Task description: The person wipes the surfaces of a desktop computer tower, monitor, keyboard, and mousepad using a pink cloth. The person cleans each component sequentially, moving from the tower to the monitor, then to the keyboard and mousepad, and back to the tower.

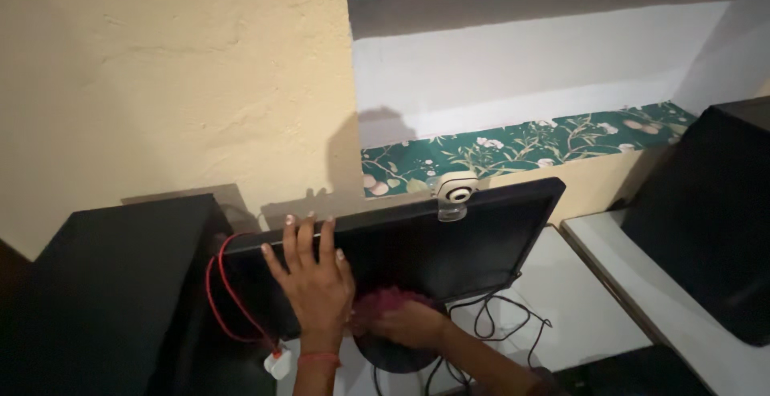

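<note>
A: What is on the white bench (585, 308)?
B: A black screen (449, 243) with a small webcam (454, 195) on top, and a black box on each side.
A: And the hands?
B: The left hand (314, 276) lies flat and open on the screen. The right hand (409, 324) grips a pink cloth (385, 301) low on it.
A: The wall?
B: Yellow, with a shelf in green flower paper.

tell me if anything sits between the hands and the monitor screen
For the left hand, nothing: it lies flat on the dark monitor screen, fingers reaching the top edge. The right hand presses a pink cloth against the lower screen, so the cloth lies between that hand and the screen.
</note>
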